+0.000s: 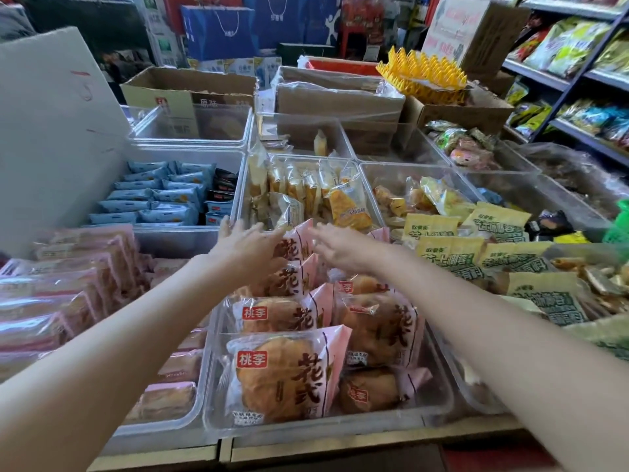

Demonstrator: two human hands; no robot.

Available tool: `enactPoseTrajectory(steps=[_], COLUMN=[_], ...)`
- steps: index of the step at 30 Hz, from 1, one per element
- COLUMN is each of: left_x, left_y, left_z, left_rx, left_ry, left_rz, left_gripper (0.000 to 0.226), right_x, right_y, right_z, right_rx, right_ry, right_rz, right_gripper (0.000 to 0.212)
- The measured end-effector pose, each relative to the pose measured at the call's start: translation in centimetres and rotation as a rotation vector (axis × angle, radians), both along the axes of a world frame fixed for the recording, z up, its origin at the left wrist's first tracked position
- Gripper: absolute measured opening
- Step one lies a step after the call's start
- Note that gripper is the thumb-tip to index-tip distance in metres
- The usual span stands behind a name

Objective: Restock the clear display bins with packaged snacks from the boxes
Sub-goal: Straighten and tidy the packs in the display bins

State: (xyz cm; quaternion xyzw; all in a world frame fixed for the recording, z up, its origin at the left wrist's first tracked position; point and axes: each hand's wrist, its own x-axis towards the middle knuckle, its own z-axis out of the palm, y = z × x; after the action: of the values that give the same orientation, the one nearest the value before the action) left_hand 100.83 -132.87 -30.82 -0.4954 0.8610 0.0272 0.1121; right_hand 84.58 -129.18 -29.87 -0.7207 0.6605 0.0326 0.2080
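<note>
A clear display bin in front of me holds several pink-edged packets of round bread, stacked in rows. Both my arms reach over it toward its far end. My left hand lies with straight fingers against the rearmost upright packets. My right hand hovers just right of them, fingers extended and slightly blurred; it holds nothing. Behind lies another clear bin with yellow cake packets. Cardboard boxes stand at the back.
Left are bins of pink wrapped pastries and blue packets. Right are yellow-green snack bags. An empty clear bin sits further back, beside a box. Shelves of goods line the right side.
</note>
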Motion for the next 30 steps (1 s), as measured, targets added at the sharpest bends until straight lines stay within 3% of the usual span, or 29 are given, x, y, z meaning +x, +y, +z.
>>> enactPoseTrajectory(steps=[3, 7, 9, 11, 15, 19, 25, 30], left_x=[-0.3, -2.1, -2.9, -3.0, -2.3, -2.3, -6.0, -5.9], left_y=[3.1, 7.1, 8.2, 9.1, 9.7, 11.4, 16.2, 18.1], left_z=[1.1, 1.5, 0.6, -0.7, -1.6, -0.5, 2.8, 2.2], left_rx=[0.151, 0.466, 0.476, 0.388, 0.298, 0.245, 0.011, 0.116], left_ry=[0.156, 0.073, -0.051, -0.139, -0.129, -0.095, 0.146, -0.015], left_rz=[-0.141, -0.190, -0.172, -0.181, -0.159, -0.021, -0.148, 0.089], left_gripper=[0.065, 0.101, 0.116, 0.121, 0.112, 0.114, 0.070, 0.072], right_x=[-3.1, -5.5, -5.5, -4.5, -3.1, -4.0, -8.3, -10.9], right_y=[3.2, 7.9, 9.1, 10.2, 10.9, 11.5, 14.0, 16.3], right_z=[2.2, 3.1, 1.9, -1.0, -4.4, -2.3, 3.8, 5.9], right_rx=[-0.048, 0.173, 0.221, 0.159, 0.037, -0.033, -0.107, -0.083], right_ry=[-0.117, 0.112, 0.257, 0.436, 0.474, 0.408, 0.493, 0.519], right_rz=[-0.126, -0.021, 0.064, 0.173, 0.174, 0.154, 0.120, 0.044], right_gripper=[0.050, 0.080, 0.098, 0.097, 0.084, 0.086, 0.084, 0.079])
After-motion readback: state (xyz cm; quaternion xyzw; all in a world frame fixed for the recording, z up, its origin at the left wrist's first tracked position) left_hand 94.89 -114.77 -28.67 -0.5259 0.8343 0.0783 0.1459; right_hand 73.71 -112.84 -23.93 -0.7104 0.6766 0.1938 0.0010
